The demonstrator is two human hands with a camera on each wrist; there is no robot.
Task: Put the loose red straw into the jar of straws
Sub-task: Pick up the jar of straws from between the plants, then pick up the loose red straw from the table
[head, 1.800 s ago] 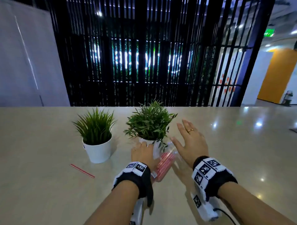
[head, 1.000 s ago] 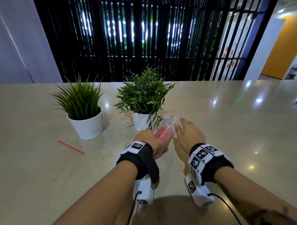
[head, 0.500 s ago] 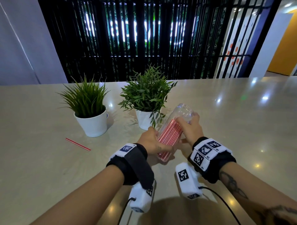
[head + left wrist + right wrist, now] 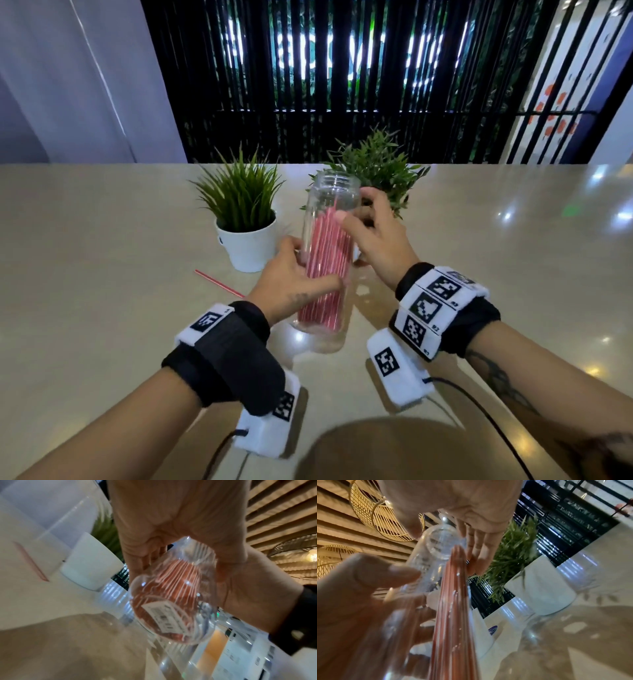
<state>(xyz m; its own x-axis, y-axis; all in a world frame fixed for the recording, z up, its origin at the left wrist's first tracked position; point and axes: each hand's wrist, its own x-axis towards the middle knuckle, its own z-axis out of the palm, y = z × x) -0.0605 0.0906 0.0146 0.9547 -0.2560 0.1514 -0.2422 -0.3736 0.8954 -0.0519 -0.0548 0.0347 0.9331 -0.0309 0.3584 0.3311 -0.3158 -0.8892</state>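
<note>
We've got the clear jar of straws [image 4: 327,253] in both hands, roughly upright, mouth open at the top and no lid visible. The wrist views show its base just above the table [image 4: 102,308], not seated. Left hand [image 4: 291,277] wraps the lower body, thumb across the front and fingers behind. Right hand [image 4: 373,233] curls round the upper part below the neck, thumb on the near side of the glass.

The loose red straw [image 4: 219,283] lies flat on the table, left of the jar and in front of the grassy plant's white pot [image 4: 248,250], partly hidden behind the left wrist. Nobody is touching it.

Step in hand, as we read it: stand the jar so one hand can be freed for the straw.

How we'd do it well:
- Seat the base flat before releasing. The jar is tall and narrow, so it likely tips easily.
- Keep the right hand on the upper body as the steadying hand. The left is nearer the straw.
- A straw flat on a glossy top is hard to pinch; roll it up with fingertips or lift one end.
- The pack of straws inside sits below the neck, so feed the loose one end-first and let it drop.
- Mind the leafy plant [image 4: 376,171] just behind the jar.
</note>
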